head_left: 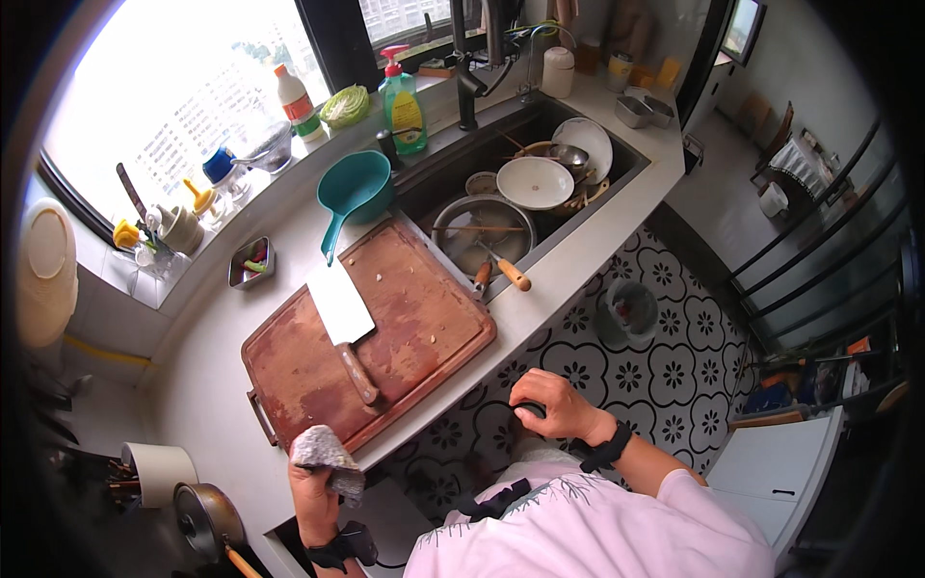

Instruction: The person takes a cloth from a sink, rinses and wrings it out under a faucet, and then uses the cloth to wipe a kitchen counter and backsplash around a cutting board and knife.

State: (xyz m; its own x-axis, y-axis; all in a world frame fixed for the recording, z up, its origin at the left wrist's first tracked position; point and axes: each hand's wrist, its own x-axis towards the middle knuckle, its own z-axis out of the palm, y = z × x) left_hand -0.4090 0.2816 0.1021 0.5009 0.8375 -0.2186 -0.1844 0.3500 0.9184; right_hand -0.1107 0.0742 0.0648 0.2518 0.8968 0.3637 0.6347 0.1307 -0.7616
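Observation:
My left hand (pixel 312 498) grips a crumpled grey cloth (pixel 325 454) at the near left corner of a wooden cutting board (pixel 419 289). A cleaver (pixel 340 307) with a wooden handle lies flat across the board, its handle towards me. Small food crumbs and damp patches mark the wood. Off the counter's front edge, my right hand (pixel 560 406) hangs over the tiled floor with its fingers curled. No held thing shows there, but its palm is hidden. Both wrists wear black bands.
Right of the board, a sink (pixel 629 173) holds bowls, a plate and a pot of cloudy water (pixel 483 249). A teal ladle-shaped basin (pixel 358 188) and a small metal dish (pixel 251 264) stand behind the board. A handled pan (pixel 206 522) sits lower left.

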